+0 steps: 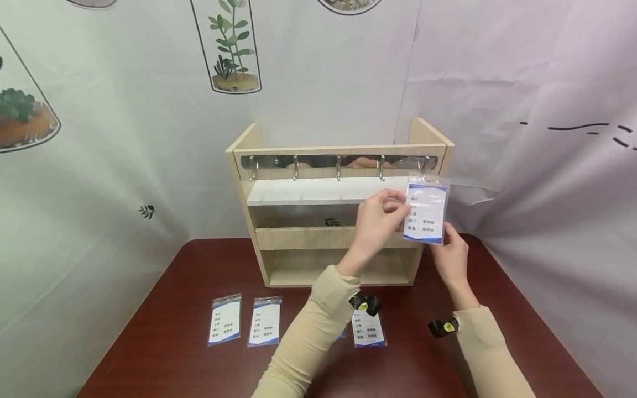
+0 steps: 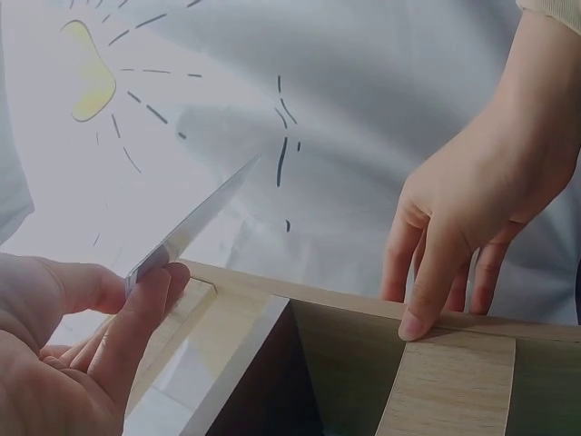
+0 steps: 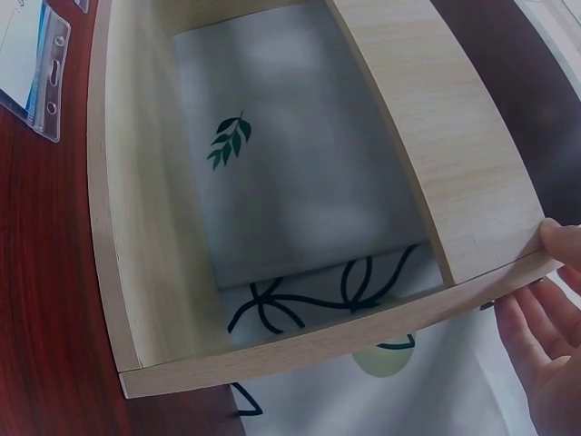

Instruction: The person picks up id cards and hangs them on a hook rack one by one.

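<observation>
My left hand [image 1: 380, 218] pinches a clear-sleeved ID badge [image 1: 426, 213] by its left edge, between thumb and fingers. In the head view the badge's top overlaps the lower part of the rightmost hook on the wooden rack [image 1: 303, 239]. The left wrist view catches the badge [image 2: 195, 220] nearly edge-on, slanting up from the fingertips. Lower down, my right hand [image 1: 451, 257] grips the rack's right side panel [image 3: 336, 333]. Its thumb lies on the panel's edge and its fingers curl round the outer face, seen in the right wrist view.
Similar badges [image 1: 225, 319] lie in a row on the dark red table [image 1: 164, 326], one mostly hidden by my left sleeve. A metal strip with several hooks [image 1: 338, 166] runs across the rack's top, above a white shelf [image 1: 303, 190]. A printed curtain [image 1: 149, 138] hangs behind.
</observation>
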`<state>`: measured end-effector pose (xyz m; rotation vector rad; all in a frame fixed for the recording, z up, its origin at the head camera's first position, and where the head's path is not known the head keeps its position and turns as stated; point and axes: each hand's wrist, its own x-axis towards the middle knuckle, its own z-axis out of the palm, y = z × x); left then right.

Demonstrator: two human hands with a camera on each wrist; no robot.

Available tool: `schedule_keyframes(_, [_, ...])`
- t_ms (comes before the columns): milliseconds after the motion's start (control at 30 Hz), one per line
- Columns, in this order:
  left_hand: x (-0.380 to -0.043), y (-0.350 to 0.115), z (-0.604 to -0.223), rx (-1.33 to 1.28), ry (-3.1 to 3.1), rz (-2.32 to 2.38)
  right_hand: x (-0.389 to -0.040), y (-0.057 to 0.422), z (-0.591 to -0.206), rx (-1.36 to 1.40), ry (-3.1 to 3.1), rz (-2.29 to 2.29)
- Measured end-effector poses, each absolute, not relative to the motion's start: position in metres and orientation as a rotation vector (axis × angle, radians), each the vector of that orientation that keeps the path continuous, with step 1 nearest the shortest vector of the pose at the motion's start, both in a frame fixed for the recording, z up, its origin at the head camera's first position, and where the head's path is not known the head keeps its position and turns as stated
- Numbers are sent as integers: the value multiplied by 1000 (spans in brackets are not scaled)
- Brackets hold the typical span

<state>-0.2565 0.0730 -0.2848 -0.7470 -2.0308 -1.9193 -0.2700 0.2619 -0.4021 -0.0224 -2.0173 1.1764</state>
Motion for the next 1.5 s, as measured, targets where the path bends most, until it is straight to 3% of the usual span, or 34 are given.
schedule_keyframes(1500, [-244,74,-282,-662,-2013,-1938,-269,260,-404,-69,-2028,1185])
